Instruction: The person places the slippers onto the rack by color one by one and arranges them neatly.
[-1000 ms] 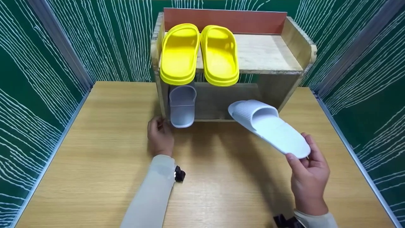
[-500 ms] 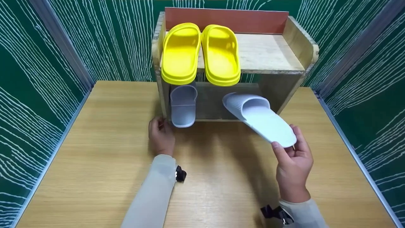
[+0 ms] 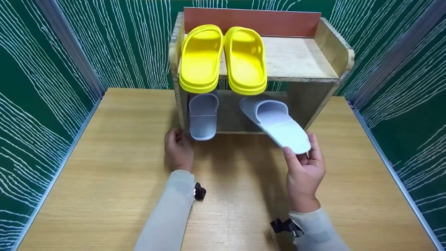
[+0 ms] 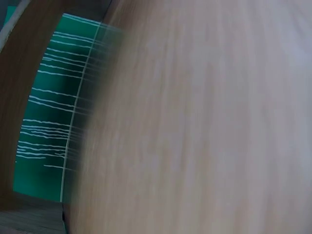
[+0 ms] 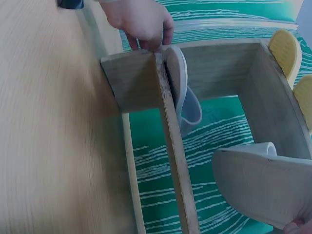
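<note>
My right hand (image 3: 306, 174) pinches the heel of a white slipper (image 3: 285, 134) between thumb and fingers. The slipper is tilted, its ribbed toe pointing into the lower level of a wooden shoe rack (image 3: 299, 57). In the right wrist view, the underside of this held slipper (image 5: 263, 187) shows. A matching slipper (image 3: 203, 127) rests on the lower shelf at the left, heel outward. At the rack's lower left corner, my left hand (image 3: 178, 150) grips the side panel with curled fingers, partly hidden. The right wrist view also shows that left hand (image 5: 141, 22) against the panel.
Two yellow slippers (image 3: 199, 66) stand side by side on the upper shelf's left half. A red-brown board (image 3: 251, 22) backs that shelf. The rack stands on a wooden table (image 3: 122, 139) between green walls (image 3: 136, 45) with white lines. Only table and rack parts appear in the left wrist view.
My right hand has carried the white slipper leftward and forward, bringing its toe under the upper shelf. The left hand stays at the rack's corner.
</note>
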Available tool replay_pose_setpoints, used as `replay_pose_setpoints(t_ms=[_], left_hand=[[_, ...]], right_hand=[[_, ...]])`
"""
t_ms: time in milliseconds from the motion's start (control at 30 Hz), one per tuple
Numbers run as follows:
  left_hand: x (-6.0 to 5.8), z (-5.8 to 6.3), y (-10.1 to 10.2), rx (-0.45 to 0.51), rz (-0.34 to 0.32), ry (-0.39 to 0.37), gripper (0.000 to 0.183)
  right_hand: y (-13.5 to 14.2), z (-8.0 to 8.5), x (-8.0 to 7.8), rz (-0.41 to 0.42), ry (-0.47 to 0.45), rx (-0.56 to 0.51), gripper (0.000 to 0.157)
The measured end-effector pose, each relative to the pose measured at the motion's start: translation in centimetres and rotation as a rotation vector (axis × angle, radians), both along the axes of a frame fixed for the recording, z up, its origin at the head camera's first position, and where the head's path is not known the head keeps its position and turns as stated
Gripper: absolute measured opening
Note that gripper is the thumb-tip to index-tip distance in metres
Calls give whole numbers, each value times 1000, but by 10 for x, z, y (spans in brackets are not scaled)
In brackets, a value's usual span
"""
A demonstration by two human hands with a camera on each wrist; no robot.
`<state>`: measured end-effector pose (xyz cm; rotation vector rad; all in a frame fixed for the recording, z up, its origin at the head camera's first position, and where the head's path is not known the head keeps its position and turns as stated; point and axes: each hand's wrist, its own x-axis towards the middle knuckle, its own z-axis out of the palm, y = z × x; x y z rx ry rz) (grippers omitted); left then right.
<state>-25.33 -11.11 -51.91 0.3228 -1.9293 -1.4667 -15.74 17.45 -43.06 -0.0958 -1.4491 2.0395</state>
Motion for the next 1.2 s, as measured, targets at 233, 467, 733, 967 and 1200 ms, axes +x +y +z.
replay_pose_setpoints(t_ms=[233,467,733,967,1200], left_hand=[[-1,-1,0,-18,10,-18,16],[-3,-3,0,-25,6,89,15],[-3,-3,1,-18,7,83,16],[-2,-2,0,-35,14,65,17],[-1,-3,0,-39,16,72,16]], right_hand=[[-18,2,-13,-14,-2,-29,80],[-38,1,-29,-31,6,-54,83],[-56,-5,-43,-28,6,-17,88],[-67,-11,-53,-23,-13,-17,90],[-76,-17,-59,-29,-54,13,89]])
